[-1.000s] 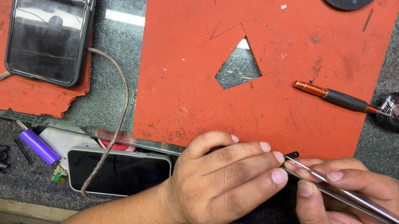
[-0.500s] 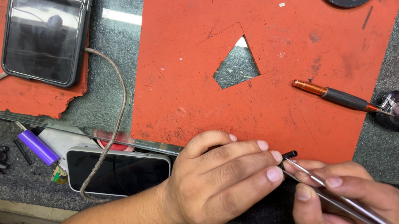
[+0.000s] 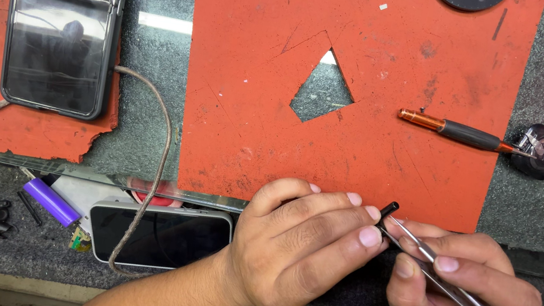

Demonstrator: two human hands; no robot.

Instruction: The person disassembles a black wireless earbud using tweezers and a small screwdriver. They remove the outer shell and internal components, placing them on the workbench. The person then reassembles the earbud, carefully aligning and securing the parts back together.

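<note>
Little changed over last second: right hand [image 3: 464,296] stays clamped on long silver metal tweezers [image 3: 474,303]; left hand [image 3: 305,242] fingertips stay curled, pinching small black tip [image 3: 388,208], near edge of orange mat [image 3: 356,79].

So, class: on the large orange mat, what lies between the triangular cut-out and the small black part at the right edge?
In the head view, an orange-and-black precision screwdriver lies between the triangular cut-out and the small black part, its tip touching that part.

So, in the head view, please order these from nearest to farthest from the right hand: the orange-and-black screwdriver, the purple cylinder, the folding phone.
From the right hand:
1. Orange-and-black screwdriver, above it on the red mat.
2. Purple cylinder, far left on the lower ledge.
3. Folding phone, top left.
</note>
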